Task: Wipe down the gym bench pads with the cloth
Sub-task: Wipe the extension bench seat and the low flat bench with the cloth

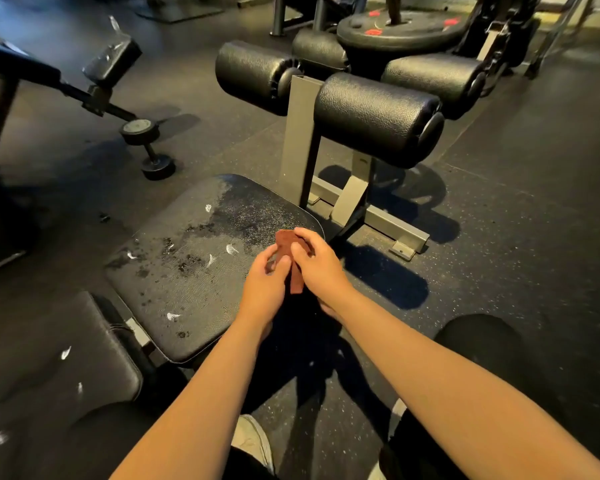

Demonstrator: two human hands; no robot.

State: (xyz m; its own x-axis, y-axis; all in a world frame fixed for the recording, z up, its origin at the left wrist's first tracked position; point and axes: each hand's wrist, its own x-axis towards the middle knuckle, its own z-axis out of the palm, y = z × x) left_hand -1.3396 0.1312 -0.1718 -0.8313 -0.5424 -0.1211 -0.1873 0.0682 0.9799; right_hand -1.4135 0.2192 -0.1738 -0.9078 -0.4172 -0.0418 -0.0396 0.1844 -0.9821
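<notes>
- Above the near right edge of the seat pad (194, 271), both hands meet around a reddish-brown cloth (288, 247), which is bunched up with one strip hanging down between the wrists.
- The left hand (264, 287) pinches the cloth's lower part, its fingers (282, 263) curled against it.
- The right hand (321, 270) grips the bunch from the right, fingers (303, 234) folded over its top.
- The black seat pad shows a pale film, dark specks and white scuffs; its far right part is darker.
- The back pad (49, 358) lies lower left, also scuffed white.
- Beyond the seat, roller pads (378, 119) sit on a grey frame; a dumbbell (149, 143) rests on the floor (516, 220).
</notes>
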